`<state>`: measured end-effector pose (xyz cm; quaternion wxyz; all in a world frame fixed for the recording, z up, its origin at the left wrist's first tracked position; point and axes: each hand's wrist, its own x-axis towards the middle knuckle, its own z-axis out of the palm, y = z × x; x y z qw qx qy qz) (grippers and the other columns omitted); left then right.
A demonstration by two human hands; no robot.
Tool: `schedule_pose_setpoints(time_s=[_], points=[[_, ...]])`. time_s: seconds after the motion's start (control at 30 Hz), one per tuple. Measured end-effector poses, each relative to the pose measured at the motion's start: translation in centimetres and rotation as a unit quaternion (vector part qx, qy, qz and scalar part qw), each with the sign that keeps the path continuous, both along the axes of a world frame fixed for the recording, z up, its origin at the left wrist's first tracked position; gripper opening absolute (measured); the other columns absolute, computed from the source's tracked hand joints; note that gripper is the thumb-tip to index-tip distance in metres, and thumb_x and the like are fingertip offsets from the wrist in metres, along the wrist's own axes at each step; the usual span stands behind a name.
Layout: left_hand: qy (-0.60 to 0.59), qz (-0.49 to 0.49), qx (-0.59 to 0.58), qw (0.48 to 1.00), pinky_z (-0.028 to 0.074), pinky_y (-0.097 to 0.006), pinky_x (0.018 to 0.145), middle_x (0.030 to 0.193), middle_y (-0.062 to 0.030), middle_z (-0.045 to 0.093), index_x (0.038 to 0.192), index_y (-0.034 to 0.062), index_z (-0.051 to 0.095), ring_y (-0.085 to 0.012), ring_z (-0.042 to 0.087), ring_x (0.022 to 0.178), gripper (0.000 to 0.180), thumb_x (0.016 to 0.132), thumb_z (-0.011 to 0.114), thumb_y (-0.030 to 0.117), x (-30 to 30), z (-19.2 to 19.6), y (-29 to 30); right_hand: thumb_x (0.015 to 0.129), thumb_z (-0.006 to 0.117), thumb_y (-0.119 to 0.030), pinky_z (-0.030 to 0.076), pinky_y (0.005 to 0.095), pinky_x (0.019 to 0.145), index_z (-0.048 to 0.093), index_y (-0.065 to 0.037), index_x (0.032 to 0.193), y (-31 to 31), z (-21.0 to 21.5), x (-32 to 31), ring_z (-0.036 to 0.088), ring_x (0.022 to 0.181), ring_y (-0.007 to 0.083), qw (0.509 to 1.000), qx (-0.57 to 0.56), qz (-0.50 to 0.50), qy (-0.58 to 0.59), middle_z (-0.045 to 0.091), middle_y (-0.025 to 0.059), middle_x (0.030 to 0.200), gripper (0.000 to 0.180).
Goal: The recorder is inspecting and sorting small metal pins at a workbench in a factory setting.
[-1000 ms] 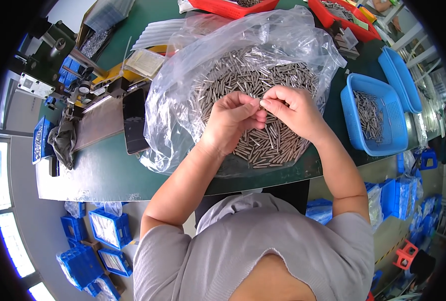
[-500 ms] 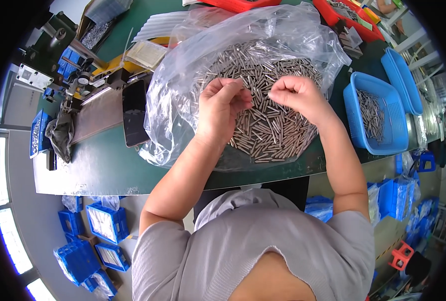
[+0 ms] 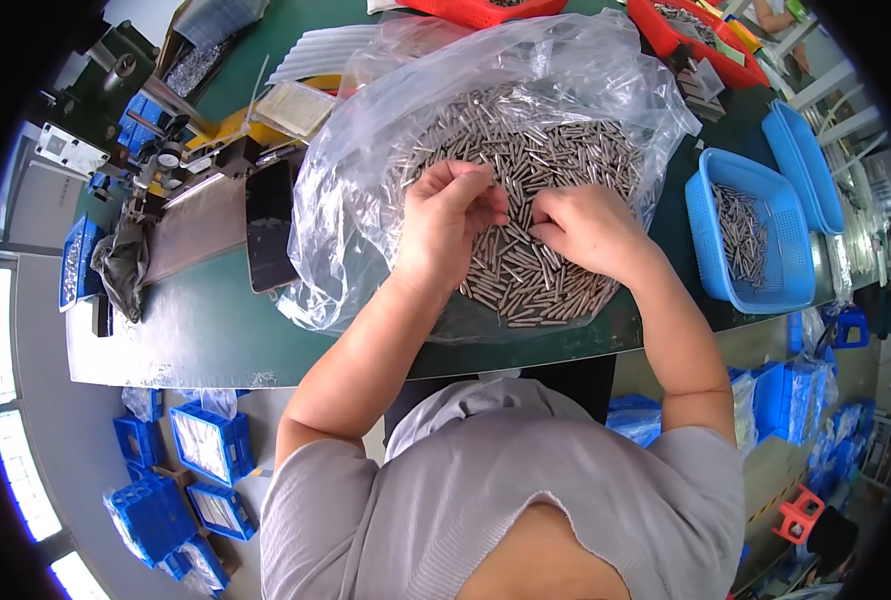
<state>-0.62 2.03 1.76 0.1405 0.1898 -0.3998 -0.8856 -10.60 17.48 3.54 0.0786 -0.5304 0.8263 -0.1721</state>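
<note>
A large heap of short metal pins (image 3: 535, 270) lies spread in an opened clear plastic bag (image 3: 330, 220) on the green table. Over the left part of the heap, my left hand (image 3: 443, 222) is closed, thumb against curled fingers; what it holds, if anything, is too small to make out. My right hand (image 3: 593, 230) reaches down onto the pins just to the right, fingers bent and pinched together. Its fingertips are partly hidden, so I cannot see whether a pin is between them.
Right of the bag stands a blue basket (image 3: 700, 215) with more pins, beside another blue basket (image 3: 800, 160). Red trays (image 3: 655, 30) sit at the back. A phone (image 3: 270, 225) lies left of the bag, near a bench fixture (image 3: 170, 160). Blue crates (image 3: 210, 445) stand on the floor.
My right hand has lowered and come toward me onto the pins, its fingers bending down. My left hand has barely moved.
</note>
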Motion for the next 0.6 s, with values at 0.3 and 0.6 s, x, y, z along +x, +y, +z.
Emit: schedule_pose_setpoints(time_s=[0.3,0.6], points=[[0.018,-0.065,0.051,0.996,0.051,-0.031,0.059,0.073,-0.0103,0.060,0.085,0.0031,0.053,-0.0188,0.060,0.064,0.005,0.085,0.056,0.008,0.0,-0.2,0.2,0.076,0.060,-0.011,0.045,0.0335,0.054,0.058,-0.002,0.081,-0.1,-0.4,-1.1,0.060,0.058,0.0266,0.971,-0.153,-0.081,-0.165,0.060,0.0139,0.064,0.011],[0.020,-0.013,0.042,0.999,0.051,-0.031,0.061,0.073,-0.0109,0.061,0.086,0.0033,0.055,-0.0194,0.060,0.066,0.005,0.086,0.053,0.007,0.1,0.1,-0.4,0.073,0.064,-0.017,0.048,0.0390,0.066,0.061,-0.008,0.086,0.0,0.1,-0.8,0.061,0.075,0.0295,0.998,-0.054,-0.041,-0.006,0.064,0.0104,0.080,0.017]])
